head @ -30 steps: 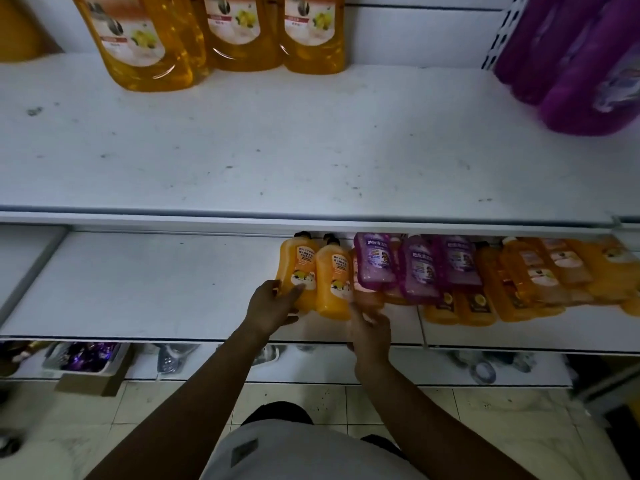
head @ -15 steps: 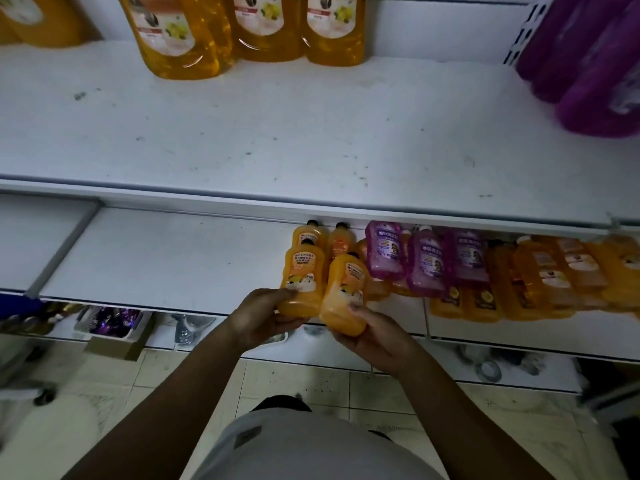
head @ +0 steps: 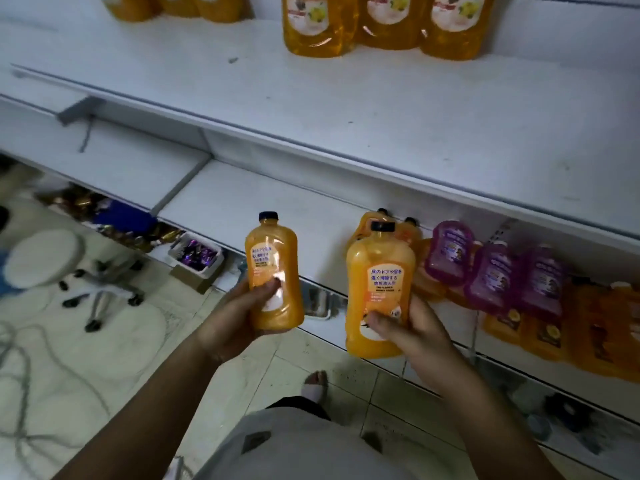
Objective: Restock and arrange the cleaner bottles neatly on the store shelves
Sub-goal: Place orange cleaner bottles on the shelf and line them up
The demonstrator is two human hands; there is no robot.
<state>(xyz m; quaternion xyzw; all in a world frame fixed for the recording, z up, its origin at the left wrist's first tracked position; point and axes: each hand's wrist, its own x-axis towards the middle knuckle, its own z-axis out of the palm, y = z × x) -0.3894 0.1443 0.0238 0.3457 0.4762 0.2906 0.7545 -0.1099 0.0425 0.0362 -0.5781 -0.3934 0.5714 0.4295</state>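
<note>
- The upper shelf (head: 381, 109) fills most of the frame. Its wide front part is bare, and only the large orange bottles (head: 318, 29) stand at its back, at the top of the frame. I judge there is much room to restock here.
- The lower shelf (head: 263, 199) has open white room in the middle of the frame. Its front edge runs diagonally down to the lower right.
- At the right of the frame, the small purple bottles (head: 491, 278) and the small orange bottles (head: 588, 327) are crowded and overlapping, not in clean rows. The arranging seems to be at an early stage.
- A stool (head: 45, 258) stands on the floor at the left, well apart from the arms.
- The first cleaner bottle (head: 273, 268) is held in front of the lower shelf edge by the left hand (head: 235, 320), fingers curled round its lower half.
- The second cleaner bottle (head: 379, 289) is gripped in the same way by the right hand (head: 419, 334), just beside the crowded group.
</note>
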